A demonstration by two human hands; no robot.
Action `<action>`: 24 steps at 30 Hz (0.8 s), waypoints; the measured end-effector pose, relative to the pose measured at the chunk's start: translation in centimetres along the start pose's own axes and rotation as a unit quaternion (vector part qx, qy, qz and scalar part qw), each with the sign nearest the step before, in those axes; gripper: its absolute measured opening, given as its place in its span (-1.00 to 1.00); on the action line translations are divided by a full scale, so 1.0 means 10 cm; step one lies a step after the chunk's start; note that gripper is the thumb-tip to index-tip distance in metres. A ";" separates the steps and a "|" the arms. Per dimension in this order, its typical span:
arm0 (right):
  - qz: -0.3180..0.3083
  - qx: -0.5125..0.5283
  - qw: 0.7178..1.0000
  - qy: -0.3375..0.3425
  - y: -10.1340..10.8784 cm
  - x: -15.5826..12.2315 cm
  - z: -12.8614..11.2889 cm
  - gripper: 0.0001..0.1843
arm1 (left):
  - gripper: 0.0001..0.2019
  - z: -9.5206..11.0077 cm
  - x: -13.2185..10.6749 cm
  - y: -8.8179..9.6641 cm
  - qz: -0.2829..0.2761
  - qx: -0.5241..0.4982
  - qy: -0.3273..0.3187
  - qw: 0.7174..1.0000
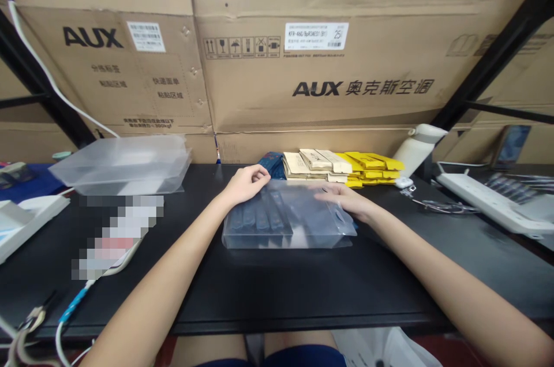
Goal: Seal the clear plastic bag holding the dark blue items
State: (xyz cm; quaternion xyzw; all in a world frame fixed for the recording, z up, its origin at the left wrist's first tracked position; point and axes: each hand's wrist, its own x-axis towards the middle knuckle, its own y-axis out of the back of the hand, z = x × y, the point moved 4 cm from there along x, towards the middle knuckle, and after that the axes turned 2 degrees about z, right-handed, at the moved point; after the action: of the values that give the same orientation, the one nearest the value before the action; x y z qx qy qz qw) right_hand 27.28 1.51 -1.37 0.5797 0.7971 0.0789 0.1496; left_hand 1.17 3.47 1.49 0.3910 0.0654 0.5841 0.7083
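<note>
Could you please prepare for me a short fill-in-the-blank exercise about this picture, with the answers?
1. The left hand and the right hand are at a clear plastic container with packets inside, coloured ____.
2. The packet stack nearest the bottle is ____.
3. The largest Latin letters on the cardboard read ____.
Answers: blue; yellow; AUX.

even light is reaching the cardboard [251, 87], upper frame. pale glare is marking the translucent packaging [298, 220], centre. wide-angle distortion is stretching both sides; mosaic blocks are masking a cabled device [123, 234], left.
</note>
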 end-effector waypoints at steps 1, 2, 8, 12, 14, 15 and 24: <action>-0.002 -0.002 1.000 0.004 0.01 0.01 0.00 -0.45 | -0.79 0.00 0.00 0.00 0.000 0.001 0.000 1.000; -0.003 -0.004 1.000 0.012 0.02 0.01 0.00 -0.47 | -0.79 0.00 0.00 0.00 0.001 0.002 0.000 1.000; 0.000 0.027 0.999 -0.022 0.06 0.03 0.01 -0.66 | -0.79 0.00 0.00 0.00 -0.001 -0.002 0.002 1.000; -0.082 0.058 0.994 -0.050 0.01 -0.04 -0.05 -0.62 | -0.79 0.01 0.00 0.01 -0.002 -0.003 0.000 1.000; -0.112 0.038 0.992 -0.040 0.00 -0.06 -0.08 -0.64 | -0.79 0.01 0.00 0.01 -0.002 -0.002 0.001 1.000; -0.113 0.026 0.993 -0.036 0.00 -0.06 -0.09 -0.67 | -0.79 0.02 0.00 0.01 -0.002 -0.002 0.003 1.000; -0.065 -0.020 0.998 -0.012 -0.03 -0.01 -0.05 -0.82 | -0.76 0.08 -0.03 -0.01 -0.007 -0.005 -0.006 1.000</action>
State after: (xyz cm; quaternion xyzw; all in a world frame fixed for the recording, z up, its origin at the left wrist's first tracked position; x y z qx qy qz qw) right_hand 26.90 1.38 -1.00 0.5242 0.8295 0.0782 0.1760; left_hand 1.57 2.81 1.90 0.3908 0.0611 0.5766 0.7148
